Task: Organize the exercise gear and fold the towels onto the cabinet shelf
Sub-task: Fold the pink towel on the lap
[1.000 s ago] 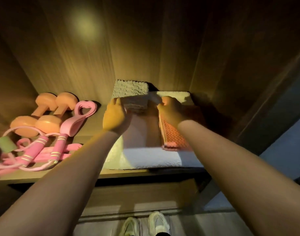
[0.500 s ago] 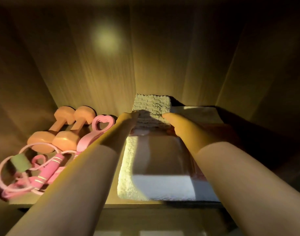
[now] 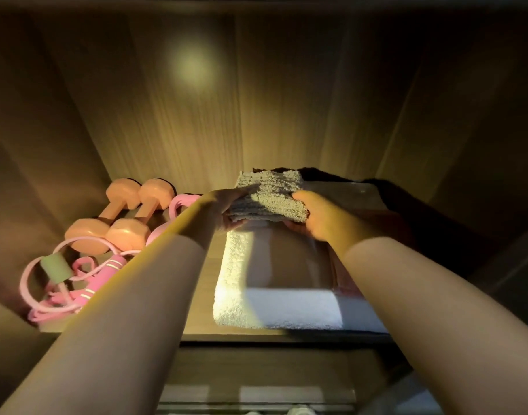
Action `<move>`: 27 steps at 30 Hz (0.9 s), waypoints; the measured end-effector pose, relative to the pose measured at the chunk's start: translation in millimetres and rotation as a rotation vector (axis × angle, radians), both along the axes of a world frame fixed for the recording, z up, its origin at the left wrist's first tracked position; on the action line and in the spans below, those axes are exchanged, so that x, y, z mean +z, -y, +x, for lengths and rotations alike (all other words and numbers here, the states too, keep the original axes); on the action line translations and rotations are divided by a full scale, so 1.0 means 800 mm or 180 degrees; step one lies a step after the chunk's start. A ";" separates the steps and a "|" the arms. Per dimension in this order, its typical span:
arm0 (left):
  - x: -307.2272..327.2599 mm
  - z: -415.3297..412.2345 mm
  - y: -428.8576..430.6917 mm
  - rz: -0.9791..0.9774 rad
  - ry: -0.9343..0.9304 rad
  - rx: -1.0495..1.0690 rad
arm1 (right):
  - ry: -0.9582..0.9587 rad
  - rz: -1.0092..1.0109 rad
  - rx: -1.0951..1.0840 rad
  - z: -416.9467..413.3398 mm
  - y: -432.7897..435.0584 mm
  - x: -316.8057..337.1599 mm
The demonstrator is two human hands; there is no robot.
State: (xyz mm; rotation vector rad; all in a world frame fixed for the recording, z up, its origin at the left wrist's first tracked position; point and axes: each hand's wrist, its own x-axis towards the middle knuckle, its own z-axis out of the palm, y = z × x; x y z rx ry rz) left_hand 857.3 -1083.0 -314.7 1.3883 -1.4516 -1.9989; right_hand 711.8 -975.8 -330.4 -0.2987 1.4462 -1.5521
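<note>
The left hand (image 3: 226,209) and the right hand (image 3: 315,218) clamp their curled fingers on the folded, nubby grey towel (image 3: 274,193), at the back of the wooden shelf (image 3: 204,298), over a thick fluffy white towel (image 3: 256,298).

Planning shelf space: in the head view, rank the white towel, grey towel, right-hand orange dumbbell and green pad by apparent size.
1. white towel
2. grey towel and dumbbell: they look alike; the towel lies farther back and is partly covered, so they are unranked
3. green pad
</note>
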 end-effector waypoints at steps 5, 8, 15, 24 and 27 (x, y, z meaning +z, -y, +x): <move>-0.002 0.029 -0.053 -0.0527 -0.0515 0.0141 | 0.0075 -0.0042 0.0045 0.032 -0.051 -0.005; -0.010 0.051 -0.089 -0.0413 -0.0524 0.0433 | 0.0065 0.0285 -0.0008 0.049 -0.082 -0.008; -0.040 0.070 -0.135 -0.0837 0.0223 0.0481 | -0.0308 0.0785 -0.0077 0.075 -0.131 -0.007; -0.017 0.056 -0.144 -0.2950 0.1516 -0.0189 | -0.3642 0.1849 0.0707 0.064 -0.150 0.040; -0.004 0.029 -0.158 -0.3563 0.1547 -0.0763 | -0.4293 0.1985 0.0648 0.033 -0.160 0.030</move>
